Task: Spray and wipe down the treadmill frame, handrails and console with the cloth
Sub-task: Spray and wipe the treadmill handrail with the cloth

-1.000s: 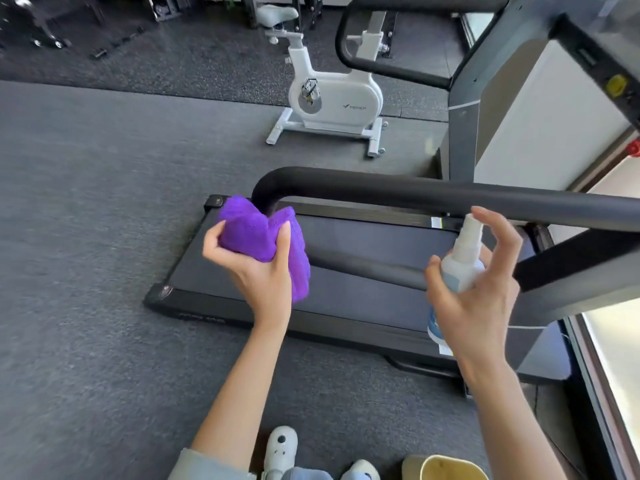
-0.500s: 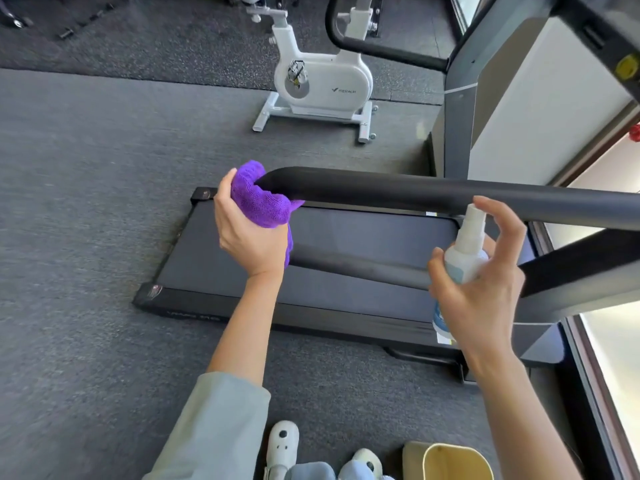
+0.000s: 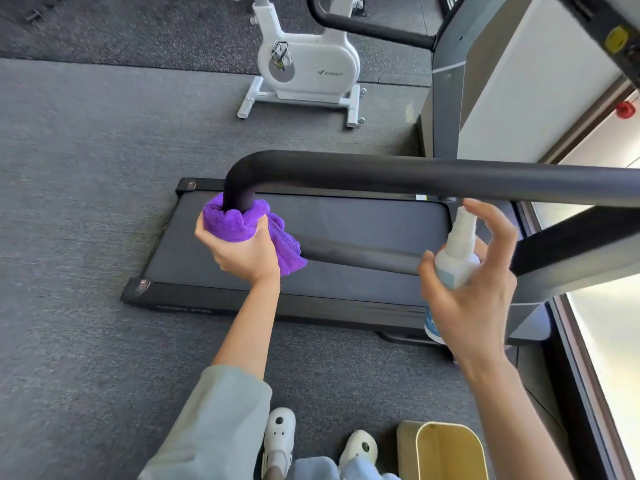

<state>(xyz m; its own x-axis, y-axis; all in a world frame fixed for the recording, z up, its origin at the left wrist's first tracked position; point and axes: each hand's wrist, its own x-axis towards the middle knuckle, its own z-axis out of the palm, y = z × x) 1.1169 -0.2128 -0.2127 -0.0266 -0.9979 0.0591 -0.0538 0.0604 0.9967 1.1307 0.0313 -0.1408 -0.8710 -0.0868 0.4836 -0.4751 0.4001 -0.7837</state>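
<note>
I am cupping the cloth (image 3: 242,221) in my left hand (image 3: 242,252) around the near handrail's (image 3: 415,178) left bend, my right hand (image 3: 474,299) gripping the bottle (image 3: 457,258), forefinger lifted; loosely bunched, it could slip off.

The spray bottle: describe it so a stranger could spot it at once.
Find the treadmill's near black handrail. Just below it toward the window side, the right hand holds the spray bottle upright. It is small and white with a slim nozzle, unlike the purple cloth at the handrail's bend.
</note>
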